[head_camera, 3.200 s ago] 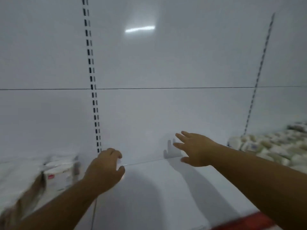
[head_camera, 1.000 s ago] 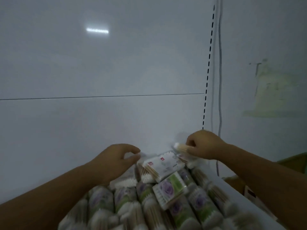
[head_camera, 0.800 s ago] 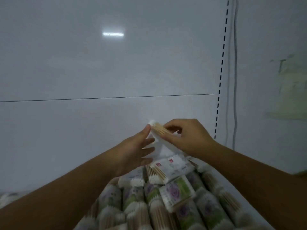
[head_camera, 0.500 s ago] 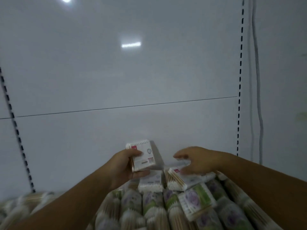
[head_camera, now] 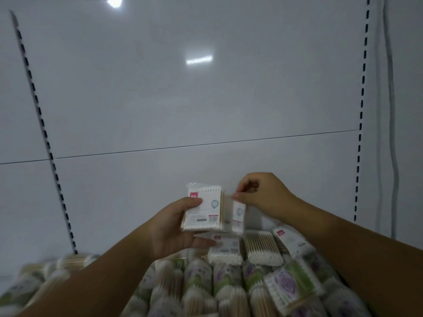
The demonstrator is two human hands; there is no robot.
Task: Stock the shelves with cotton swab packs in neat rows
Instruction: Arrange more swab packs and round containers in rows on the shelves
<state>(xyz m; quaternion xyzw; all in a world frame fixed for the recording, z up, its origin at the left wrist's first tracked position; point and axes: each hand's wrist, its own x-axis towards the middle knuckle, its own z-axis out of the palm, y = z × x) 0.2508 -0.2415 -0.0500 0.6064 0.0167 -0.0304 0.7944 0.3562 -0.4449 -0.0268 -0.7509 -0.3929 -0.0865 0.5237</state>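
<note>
From the head camera, your left hand (head_camera: 176, 227) is wrapped around a white-label pack (head_camera: 202, 209), thumb across its face. It holds the pack upright with the label toward you, probably so you can check which way it faces before setting it down. Your right hand (head_camera: 263, 195) pinches the top edge of a second pack (head_camera: 238, 216), which hangs edge-on just beside the first. That looks like a way to bring the two together into one stack. Both are in the air close to the back panel (head_camera: 183, 99), above three flat packs (head_camera: 263, 250) of the same kind lying side by side at the rear. Nearer you, green-and-purple packs (head_camera: 229, 282) fill the front in rows, which would explain why you reach over them. I judge the back row is the one being built. The slotted upright (head_camera: 361, 110) marks the bay's right edge.
</note>
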